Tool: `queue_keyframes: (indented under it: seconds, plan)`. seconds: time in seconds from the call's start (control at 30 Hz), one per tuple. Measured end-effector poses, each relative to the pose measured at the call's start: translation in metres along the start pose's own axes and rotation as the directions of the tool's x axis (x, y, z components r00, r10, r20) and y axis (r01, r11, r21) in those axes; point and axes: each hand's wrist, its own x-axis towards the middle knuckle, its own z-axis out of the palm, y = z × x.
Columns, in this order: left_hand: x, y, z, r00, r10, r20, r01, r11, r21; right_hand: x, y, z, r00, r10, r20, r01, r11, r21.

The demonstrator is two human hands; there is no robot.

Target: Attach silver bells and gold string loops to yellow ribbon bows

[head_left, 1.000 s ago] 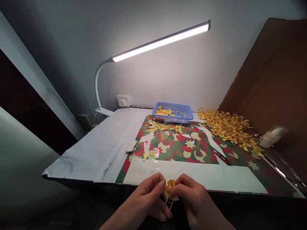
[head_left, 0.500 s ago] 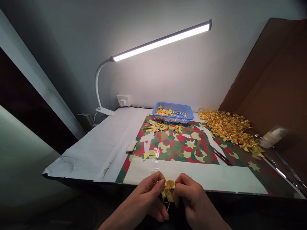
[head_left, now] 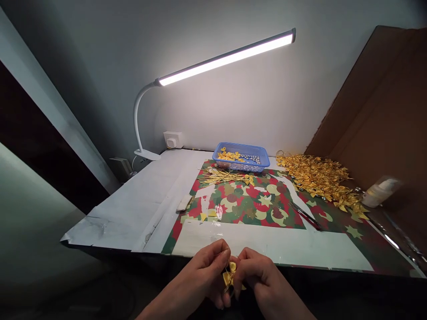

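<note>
A small gold ribbon bow (head_left: 229, 278) with thin gold cord hangs between my two hands, just off the table's front edge. My left hand (head_left: 208, 269) is closed, thumb and forefinger pinching the cord at the bow's left. From the right, my right hand (head_left: 258, 275) is closed too, its bent fingers pinching at the bow and covering part of it. Some of the cord is hidden behind the fingers.
A blue basket (head_left: 240, 166) holds gold bows and silvery beads. Gold cords (head_left: 223, 177) lie in front of it. Rightward are tweezers (head_left: 306, 216), a heap of gold bows (head_left: 313, 175), a white bottle (head_left: 380, 192) and a cardboard panel (head_left: 376, 111). A lamp (head_left: 227, 58) hangs above.
The bow has turned and dropped slightly between my hands. My right hand has moved a little left, closer to my left hand, and covers more of the bow.
</note>
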Motion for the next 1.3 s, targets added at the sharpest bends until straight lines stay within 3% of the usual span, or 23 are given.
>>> queue_keyframes:
  seconds: [0.3,0.6,0.73,0.87,1.0,1.17,1.3]
  plan:
    - [0.0,0.0,-0.002,0.995,0.095,0.013,-0.095,0.989,0.116,0.005,0.005,-0.01,0.987,-0.121,-0.102,0.102,0.979,-0.177]
    - [-0.001,0.0,-0.005,0.988,0.15,-0.039,-0.142,0.977,0.16,-0.001,0.007,-0.011,0.964,-0.259,-0.065,0.234,0.936,-0.265]
    - [-0.002,-0.003,-0.008,0.99,0.131,-0.044,-0.127,0.989,0.078,-0.009,0.022,-0.018,0.959,-0.218,-0.182,0.195,0.971,-0.135]
    - [-0.004,-0.003,-0.01,0.996,0.086,-0.029,-0.088,0.995,-0.055,-0.015,0.03,-0.024,0.964,-0.17,-0.202,0.16,0.985,-0.069]
    - [-0.008,0.0,-0.011,0.999,0.043,-0.008,-0.043,0.977,-0.209,-0.015,0.023,-0.026,0.931,-0.254,-0.263,0.222,0.964,-0.147]
    - [-0.01,0.001,-0.011,0.997,-0.016,0.08,0.051,0.889,-0.456,-0.012,0.021,-0.027,0.875,-0.364,-0.319,0.272,0.915,-0.298]
    - [-0.006,-0.008,-0.011,0.999,-0.005,0.047,0.032,0.806,-0.591,-0.01,0.024,-0.027,0.864,-0.388,-0.322,0.285,0.902,-0.324]
